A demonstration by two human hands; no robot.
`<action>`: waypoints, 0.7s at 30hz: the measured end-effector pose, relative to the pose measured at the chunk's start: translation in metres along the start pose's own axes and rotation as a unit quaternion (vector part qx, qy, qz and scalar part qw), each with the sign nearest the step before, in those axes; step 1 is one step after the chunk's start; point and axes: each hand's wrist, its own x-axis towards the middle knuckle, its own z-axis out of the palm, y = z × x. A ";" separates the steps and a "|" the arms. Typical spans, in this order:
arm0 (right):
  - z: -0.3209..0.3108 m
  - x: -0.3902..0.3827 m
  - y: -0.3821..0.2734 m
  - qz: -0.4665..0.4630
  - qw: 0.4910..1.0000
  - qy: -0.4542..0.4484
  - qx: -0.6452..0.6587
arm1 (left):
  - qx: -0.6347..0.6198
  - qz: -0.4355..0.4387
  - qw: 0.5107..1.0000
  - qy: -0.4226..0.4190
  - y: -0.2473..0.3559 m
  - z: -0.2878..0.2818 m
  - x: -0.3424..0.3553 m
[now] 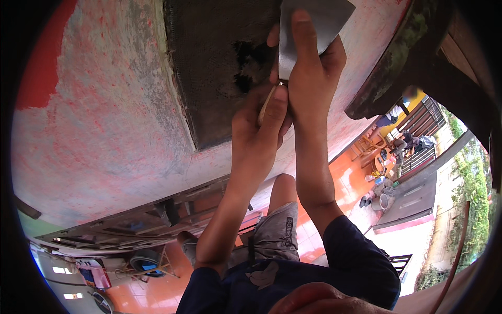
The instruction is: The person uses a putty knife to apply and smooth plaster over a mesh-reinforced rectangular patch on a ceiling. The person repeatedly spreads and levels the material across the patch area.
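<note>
Both hands are raised in front of a patchy pink and white wall (115, 78). My left hand (256, 118) is closed round the pale handle of a putty knife, its thumb lying along the handle. Higher up, my right hand (316, 70) grips the same tool at its wide grey metal blade (334, 18), thumb pressed on the flat face. Behind the hands a dark rectangular panel (209, 68) is set into the wall, with ragged black patches that look like holes. The fingers behind the blade are partly hidden.
Below lies a long wooden ladder-like frame (141, 209) against the wall. A dark wooden beam (389, 89) juts in at upper right. On the orange tiled floor (345, 183) at right are a wooden chair (366, 146), buckets (383, 202) and other people farther off.
</note>
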 end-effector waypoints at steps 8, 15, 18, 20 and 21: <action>0.015 -0.007 -0.004 0.060 0.997 0.027 0.029 | -0.020 0.029 0.999 0.040 0.008 -0.009 -0.004; 0.012 -0.006 0.002 0.023 0.999 0.026 -0.010 | -0.033 0.048 0.998 0.025 0.003 -0.011 -0.002; 0.013 -0.006 0.000 0.032 0.999 0.032 -0.018 | -0.023 0.026 0.999 0.023 0.000 -0.010 -0.001; 0.016 -0.007 -0.005 0.015 1.000 -0.023 -0.007 | -0.025 0.008 0.999 0.027 0.002 -0.008 -0.003; 0.018 -0.008 -0.008 0.017 0.999 -0.042 -0.013 | -0.051 0.038 0.997 0.039 0.005 -0.007 -0.006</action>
